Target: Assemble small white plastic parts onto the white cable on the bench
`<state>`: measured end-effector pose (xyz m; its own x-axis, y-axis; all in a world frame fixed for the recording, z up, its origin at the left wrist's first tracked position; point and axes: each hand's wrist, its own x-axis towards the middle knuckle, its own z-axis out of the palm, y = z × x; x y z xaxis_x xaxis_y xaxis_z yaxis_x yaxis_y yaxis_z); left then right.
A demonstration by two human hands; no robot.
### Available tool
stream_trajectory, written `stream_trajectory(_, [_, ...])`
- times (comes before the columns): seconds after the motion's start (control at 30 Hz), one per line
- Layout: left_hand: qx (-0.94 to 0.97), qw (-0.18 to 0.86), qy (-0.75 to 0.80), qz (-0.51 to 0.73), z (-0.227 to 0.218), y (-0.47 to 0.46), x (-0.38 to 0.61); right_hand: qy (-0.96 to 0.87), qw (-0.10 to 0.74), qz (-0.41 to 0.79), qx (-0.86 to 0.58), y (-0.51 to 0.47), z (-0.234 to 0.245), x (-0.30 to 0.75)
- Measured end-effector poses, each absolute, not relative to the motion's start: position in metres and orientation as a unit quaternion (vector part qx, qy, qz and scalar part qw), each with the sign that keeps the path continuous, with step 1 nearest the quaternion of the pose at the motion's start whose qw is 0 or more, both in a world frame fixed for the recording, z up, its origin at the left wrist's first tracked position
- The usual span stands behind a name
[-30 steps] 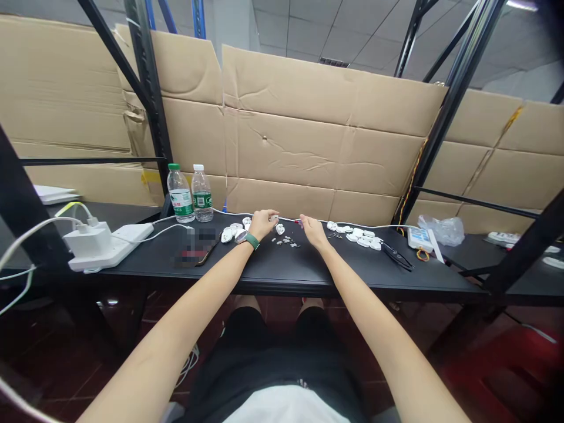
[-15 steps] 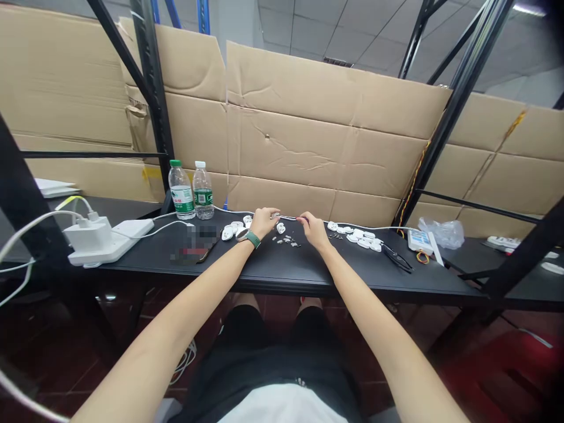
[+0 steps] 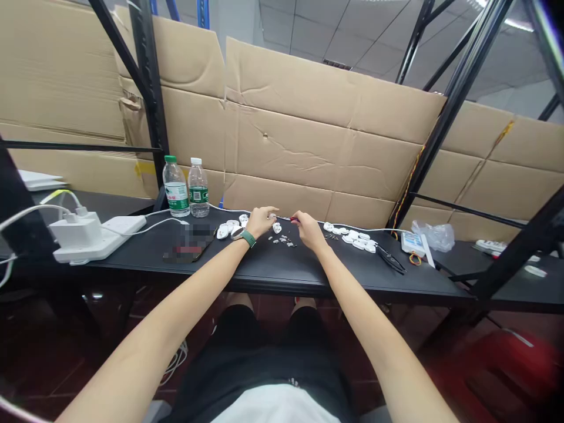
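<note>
Head view: two bottles [image 3: 177, 191], right fingers [image 3: 299, 215] pinching one red item [image 3: 294, 219], left fingers [image 3: 267, 211] unclear.

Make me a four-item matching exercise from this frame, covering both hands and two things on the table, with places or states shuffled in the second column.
Column one
1. Left hand
2. Right hand
3. Black hand tool
4. Green-capped bottle

Column two
A. Lies just right of a group of white parts
B. Has a small red item at its fingertips
C. Stands left of the white-capped bottle
D. Has a green watch strap at its wrist

Pairs: 1-D, 2-B, 3-A, 4-C
</note>
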<state>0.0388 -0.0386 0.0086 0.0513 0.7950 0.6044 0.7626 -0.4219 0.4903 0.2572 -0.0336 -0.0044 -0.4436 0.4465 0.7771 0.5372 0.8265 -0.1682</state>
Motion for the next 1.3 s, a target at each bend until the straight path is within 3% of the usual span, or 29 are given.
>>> stream_trajectory(0.23, [0.717,0.058,0.535,0.443,0.011,-0.045,0.039,-0.853,0.455,-0.054,-0.250,-0.031,-0.006,0.257])
stream_trajectory(0.63, [0.730,0.035,0.523,0.439,0.009,-0.041,0.040,-0.852,0.474,-0.033,-0.218,-0.034,-0.004,0.257])
stream_trajectory(0.93, [0.723,0.058,0.523,0.447,0.006,-0.037,0.038,-0.853,0.448,-0.077,-0.257,-0.042,-0.001,0.254])
stream_trajectory(1.13, [0.727,0.031,0.507,0.462,0.003,-0.032,0.037,-0.792,0.467,-0.042,-0.391,-0.046,-0.002,0.253])
stream_trajectory(1.3, [0.722,0.042,0.525,0.449,0.004,-0.034,0.036,-0.816,0.480,0.004,-0.323,-0.038,-0.005,0.255])
